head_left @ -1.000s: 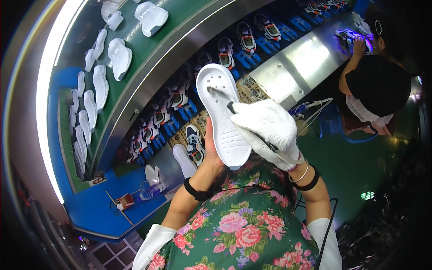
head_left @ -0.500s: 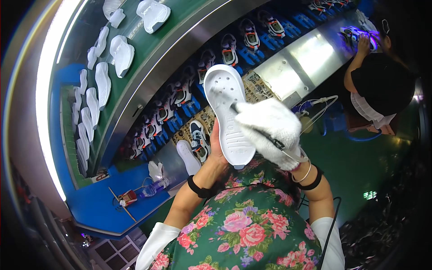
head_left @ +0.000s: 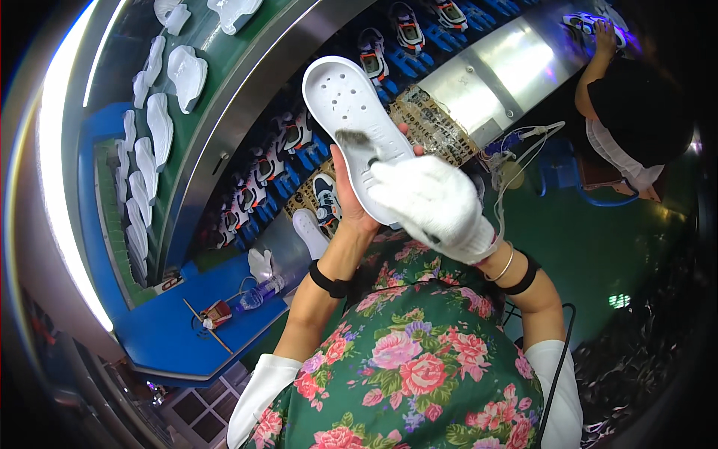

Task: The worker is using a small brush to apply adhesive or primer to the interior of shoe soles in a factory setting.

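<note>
Compared with half a second ago, the white sole (head_left: 380, 138) has gone up and to the left, away from the apron (head_left: 404, 344), and the brush (head_left: 352, 138) now lies against the inner face just below the small holes, close to the left edge.

Good brushing here would, I judge, mean light, even strokes that follow the raised rim, with the bristles laid low rather than jabbed, and the sole kept at a steady tilt so that each pass meets it alike.

Bare left hand (head_left: 357, 203): its grip is opened only to the sole's width, cradling it from beneath, thumb along the left edge and fingertips showing past the right. Gloved right hand (head_left: 435, 198): its grip is closed on the brush handle, mostly hidden by the glove. Both hold the sole and brush in the air, near a finished-looking shoe (head_left: 327, 197) on the bench (head_left: 278, 241).
</note>
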`<state>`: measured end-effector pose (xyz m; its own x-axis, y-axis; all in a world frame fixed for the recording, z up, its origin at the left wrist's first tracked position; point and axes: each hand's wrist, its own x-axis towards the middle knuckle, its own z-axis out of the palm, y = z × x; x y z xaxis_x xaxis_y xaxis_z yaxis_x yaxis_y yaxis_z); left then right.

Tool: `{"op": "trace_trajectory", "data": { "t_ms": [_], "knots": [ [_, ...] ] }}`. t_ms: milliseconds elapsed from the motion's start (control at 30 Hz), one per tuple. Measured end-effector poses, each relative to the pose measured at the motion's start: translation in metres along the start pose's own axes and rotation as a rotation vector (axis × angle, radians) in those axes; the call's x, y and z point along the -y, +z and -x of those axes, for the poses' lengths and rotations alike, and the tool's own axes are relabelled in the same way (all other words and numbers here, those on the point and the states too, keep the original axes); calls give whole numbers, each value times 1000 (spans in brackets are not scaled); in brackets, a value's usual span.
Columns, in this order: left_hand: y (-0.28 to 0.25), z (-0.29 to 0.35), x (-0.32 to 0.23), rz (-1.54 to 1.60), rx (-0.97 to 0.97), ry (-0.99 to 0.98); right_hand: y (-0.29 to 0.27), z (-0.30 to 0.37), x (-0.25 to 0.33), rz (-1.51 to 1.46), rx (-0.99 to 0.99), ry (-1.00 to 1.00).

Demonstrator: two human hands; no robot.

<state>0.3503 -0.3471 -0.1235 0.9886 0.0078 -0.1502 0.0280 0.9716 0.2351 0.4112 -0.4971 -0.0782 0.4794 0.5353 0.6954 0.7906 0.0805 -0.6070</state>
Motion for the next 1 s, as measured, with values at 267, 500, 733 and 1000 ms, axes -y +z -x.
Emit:
{"op": "trace_trajectory", "data": {
  "t_ms": [267,500,733,1000],
  "knots": [
    [4,-6,-7,12,-3,102,-15,-2,-2,-151,-46,66],
    [-5,-10,-21,75,74,-67,-16,5,3,-391,100,239],
    [-1,-12,-28,-69,-23,1,-5,16,8,-223,155,49],
    [-2,-15,-46,-158,79,-121,-10,17,6,-198,192,15]
  ]
}}
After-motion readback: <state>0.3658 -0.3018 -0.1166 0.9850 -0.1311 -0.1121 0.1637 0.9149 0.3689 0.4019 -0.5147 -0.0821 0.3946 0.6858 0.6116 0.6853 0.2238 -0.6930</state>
